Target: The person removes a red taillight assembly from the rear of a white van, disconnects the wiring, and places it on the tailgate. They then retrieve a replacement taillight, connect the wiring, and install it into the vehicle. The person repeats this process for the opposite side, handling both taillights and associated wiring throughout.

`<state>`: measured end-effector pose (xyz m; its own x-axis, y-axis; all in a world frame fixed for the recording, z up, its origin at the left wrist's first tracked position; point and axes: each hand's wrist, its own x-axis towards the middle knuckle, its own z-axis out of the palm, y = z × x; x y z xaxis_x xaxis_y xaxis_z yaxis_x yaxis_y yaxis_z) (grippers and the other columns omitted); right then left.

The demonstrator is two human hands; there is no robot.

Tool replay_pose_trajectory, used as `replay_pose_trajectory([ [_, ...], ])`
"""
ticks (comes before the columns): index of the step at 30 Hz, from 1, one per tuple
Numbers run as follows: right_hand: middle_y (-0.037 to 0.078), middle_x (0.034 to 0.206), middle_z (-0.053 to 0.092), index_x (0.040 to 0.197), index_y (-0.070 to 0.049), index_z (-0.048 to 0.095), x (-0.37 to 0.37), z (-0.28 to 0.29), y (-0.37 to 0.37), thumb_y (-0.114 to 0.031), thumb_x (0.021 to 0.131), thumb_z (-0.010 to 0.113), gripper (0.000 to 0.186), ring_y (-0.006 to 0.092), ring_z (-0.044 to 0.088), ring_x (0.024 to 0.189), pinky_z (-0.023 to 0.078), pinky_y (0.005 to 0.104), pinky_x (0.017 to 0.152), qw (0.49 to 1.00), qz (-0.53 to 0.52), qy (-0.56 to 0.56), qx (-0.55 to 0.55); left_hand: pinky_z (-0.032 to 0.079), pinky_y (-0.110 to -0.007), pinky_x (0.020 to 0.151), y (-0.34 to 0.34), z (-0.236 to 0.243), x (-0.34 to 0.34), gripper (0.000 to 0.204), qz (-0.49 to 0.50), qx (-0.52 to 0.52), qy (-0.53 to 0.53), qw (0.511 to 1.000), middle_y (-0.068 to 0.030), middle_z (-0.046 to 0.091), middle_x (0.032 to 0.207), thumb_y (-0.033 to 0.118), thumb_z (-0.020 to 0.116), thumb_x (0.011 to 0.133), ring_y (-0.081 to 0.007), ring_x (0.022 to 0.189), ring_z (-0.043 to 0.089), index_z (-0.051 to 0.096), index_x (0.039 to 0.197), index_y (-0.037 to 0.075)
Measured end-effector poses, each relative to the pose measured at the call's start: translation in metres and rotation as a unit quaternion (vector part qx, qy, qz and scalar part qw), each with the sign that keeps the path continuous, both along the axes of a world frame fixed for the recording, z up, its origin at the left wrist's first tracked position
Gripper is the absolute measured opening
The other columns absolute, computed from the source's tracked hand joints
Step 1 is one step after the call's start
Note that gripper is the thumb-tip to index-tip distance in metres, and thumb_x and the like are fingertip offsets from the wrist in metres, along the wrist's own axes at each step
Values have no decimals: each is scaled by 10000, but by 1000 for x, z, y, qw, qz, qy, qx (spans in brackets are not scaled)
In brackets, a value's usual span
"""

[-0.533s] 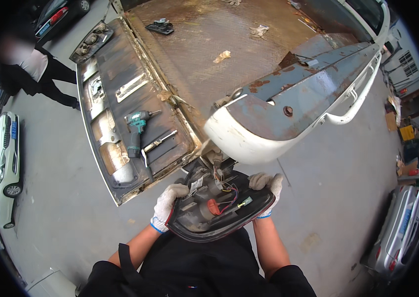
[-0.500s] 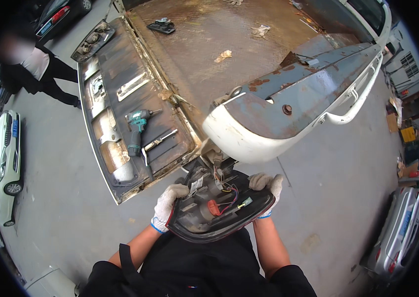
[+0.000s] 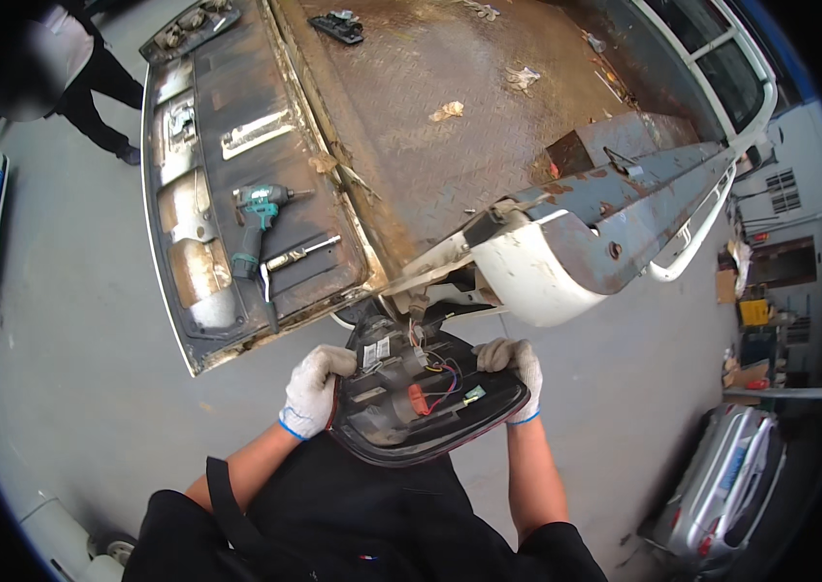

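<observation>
Between my two gloved hands is a car tail light (image 3: 394, 412), its dark back side facing up. My left hand (image 3: 318, 386), in a white knit glove, is closed round its left edge. On the right edge, my right hand (image 3: 513, 373) grips with the fingers over the rim. Thin coloured wires (image 3: 447, 373) run across the back to a red-orange bulb socket (image 3: 418, 400) and a pale green-tipped connector (image 3: 474, 395). From the top of the light, a wire bundle leads toward the white rear corner (image 3: 532, 272) of a pickup bed.
On the lowered tailgate (image 3: 236, 87) lie a teal-and-black cordless impact driver (image 3: 258, 223) and a ratchet wrench (image 3: 287, 262). The rusty bed (image 3: 411, 145) holds gloves (image 3: 523, 78) and a black part (image 3: 337, 26). Another person (image 3: 100, 87) stands far left. Parked cars (image 3: 722, 480) flank both sides.
My view has shifted right, so the tailgate and tools sit further left and higher. Both hands still hold the tail light, and more of the truck's open corner shows behind it.
</observation>
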<state>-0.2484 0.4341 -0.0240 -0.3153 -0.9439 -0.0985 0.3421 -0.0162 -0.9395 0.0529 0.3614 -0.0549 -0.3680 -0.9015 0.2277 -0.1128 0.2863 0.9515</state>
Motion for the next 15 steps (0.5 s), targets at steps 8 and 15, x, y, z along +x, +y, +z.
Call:
replay_pose_trajectory([
  [8, 158, 1095, 671, 1225, 38, 629, -18, 57, -74, -322, 934, 603, 464, 255, 624, 921, 491, 359, 928, 819, 394, 368, 197, 553, -425, 817, -15, -9, 3, 187, -12, 14, 37, 999, -174, 659, 850, -166, 534, 720, -357, 863, 680, 577, 799, -2],
  [15, 272, 1057, 678, 1110, 34, 655, 26, 37, -139, -440, 851, 634, 540, 395, 661, 986, 499, 459, 857, 541, 657, 479, 214, 533, -415, 911, -11, -15, 10, 197, 0, 87, 34, 996, -163, 674, 910, -158, 526, 732, -345, 954, 682, 601, 811, 6],
])
